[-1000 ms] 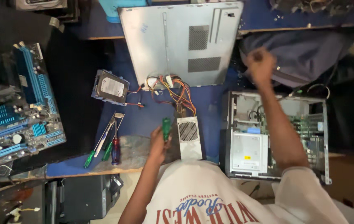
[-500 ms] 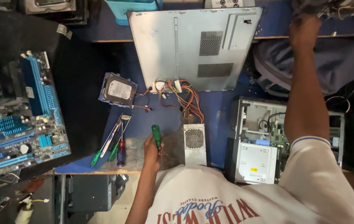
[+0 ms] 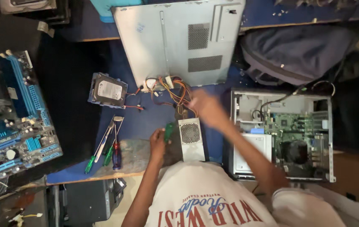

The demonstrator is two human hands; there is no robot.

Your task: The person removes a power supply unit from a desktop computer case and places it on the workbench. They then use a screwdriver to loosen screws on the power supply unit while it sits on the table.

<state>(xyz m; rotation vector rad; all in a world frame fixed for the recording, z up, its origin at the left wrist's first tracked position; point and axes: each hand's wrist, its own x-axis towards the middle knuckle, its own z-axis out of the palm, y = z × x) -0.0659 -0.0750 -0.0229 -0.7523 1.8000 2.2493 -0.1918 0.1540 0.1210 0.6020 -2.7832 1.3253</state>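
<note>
Fingers of the left hand (image 3: 157, 142) are wrapping round a green-handled screwdriver (image 3: 169, 131), its long axis running up and slightly right, just left of the grey power supply (image 3: 191, 139) on the blue table (image 3: 146, 120). Nearer the wire bundle (image 3: 175, 90), the right hand (image 3: 207, 108) is hovering blurred (finger spread impossible to tell), above the supply's far end.

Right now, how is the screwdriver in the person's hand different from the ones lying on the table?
The green screwdriver is gripped in the left hand beside the grey power supply. The loose screwdrivers lie untouched, side by side on the table, and one has a red and blue handle. All are hand tools.
</note>
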